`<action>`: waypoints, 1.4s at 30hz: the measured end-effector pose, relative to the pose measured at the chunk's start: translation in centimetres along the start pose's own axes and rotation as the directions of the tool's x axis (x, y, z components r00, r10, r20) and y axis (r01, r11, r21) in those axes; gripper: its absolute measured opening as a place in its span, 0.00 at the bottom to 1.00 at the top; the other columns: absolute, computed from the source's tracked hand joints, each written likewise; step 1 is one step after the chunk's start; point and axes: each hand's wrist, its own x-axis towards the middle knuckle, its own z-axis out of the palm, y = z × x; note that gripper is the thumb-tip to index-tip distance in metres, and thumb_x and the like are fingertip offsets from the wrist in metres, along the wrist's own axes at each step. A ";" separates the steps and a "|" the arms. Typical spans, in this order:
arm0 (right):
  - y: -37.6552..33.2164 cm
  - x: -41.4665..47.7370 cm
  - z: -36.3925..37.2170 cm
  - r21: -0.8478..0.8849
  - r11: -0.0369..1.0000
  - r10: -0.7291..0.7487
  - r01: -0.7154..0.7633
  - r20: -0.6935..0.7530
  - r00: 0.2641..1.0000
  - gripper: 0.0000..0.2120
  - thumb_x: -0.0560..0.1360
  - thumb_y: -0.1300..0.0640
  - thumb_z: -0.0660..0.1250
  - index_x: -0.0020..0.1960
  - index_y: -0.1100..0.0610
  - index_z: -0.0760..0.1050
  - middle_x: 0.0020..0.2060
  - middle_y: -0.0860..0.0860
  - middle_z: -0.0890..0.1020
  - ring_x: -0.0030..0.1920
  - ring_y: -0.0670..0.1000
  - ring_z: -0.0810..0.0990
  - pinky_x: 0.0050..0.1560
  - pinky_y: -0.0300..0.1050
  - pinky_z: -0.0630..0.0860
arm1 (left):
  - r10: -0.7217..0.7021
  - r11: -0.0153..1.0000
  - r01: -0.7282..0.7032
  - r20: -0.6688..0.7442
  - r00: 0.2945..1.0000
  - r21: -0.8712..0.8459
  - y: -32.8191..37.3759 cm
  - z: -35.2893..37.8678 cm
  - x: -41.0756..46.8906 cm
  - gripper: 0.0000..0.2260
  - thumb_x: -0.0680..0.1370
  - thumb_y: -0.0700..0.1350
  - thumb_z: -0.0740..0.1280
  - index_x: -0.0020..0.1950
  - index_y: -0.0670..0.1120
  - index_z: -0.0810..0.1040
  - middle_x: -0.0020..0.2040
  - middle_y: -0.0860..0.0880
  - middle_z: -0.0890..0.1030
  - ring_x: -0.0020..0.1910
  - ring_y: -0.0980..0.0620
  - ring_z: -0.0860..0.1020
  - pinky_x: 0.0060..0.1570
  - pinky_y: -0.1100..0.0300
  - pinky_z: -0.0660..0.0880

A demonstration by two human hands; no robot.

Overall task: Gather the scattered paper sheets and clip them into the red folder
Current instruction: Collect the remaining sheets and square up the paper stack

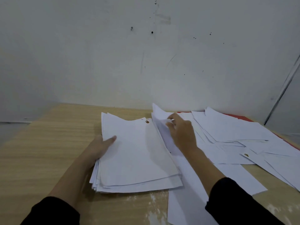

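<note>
From my remote screen I see the fingers of the right hand curled together and pinching one raised sheet, which stands up tilted just beside the stack. On the left hand the thumb lies flat on top of one stack of sheets. The other fingers go under its left edge, so this hand grips the stack. At the near left corner I count at least five edges; the exact number I cannot tell.

To the right, loose sheets overlap each other, more than six, and they cover one red folder, of which only a thin red border shows at the far side. I count two brown marks: one on the top of the stack, one on a loose sheet. Everything lies on one wooden table. Two black sleeves show at the bottom.
</note>
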 end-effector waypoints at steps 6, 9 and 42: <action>-5.9 -2.3 0.5 0.079 0.995 -0.086 0.065 0.305 0.949 0.05 0.74 0.54 0.66 0.40 0.53 0.73 0.33 0.52 0.80 0.36 0.55 0.74 0.37 0.46 0.70 | -0.098 0.980 0.093 -0.017 0.995 -0.174 0.3 0.1 0.1 0.29 0.79 0.63 0.54 0.69 0.43 0.71 0.64 0.43 0.76 0.58 0.43 0.77 0.51 0.53 0.72; -7.8 -3.6 0.8 0.115 0.987 -0.152 0.114 0.412 0.899 0.07 0.73 0.54 0.68 0.40 0.56 0.74 0.35 0.53 0.80 0.37 0.54 0.76 0.38 0.47 0.73 | -0.097 0.970 0.098 0.013 0.995 -0.224 0.2 0.0 0.0 0.31 0.78 0.66 0.52 0.68 0.43 0.72 0.61 0.45 0.78 0.53 0.46 0.78 0.51 0.52 0.75; -3.4 1.3 -2.9 0.787 0.417 0.359 -0.454 0.317 0.878 0.16 0.69 0.58 0.76 0.55 0.56 0.78 0.49 0.52 0.85 0.48 0.52 0.84 0.48 0.46 0.81 | 0.613 0.741 -0.603 -0.068 0.787 -0.297 5.9 -1.1 -3.9 0.27 0.67 0.40 0.74 0.61 0.58 0.70 0.53 0.59 0.82 0.53 0.57 0.81 0.46 0.62 0.80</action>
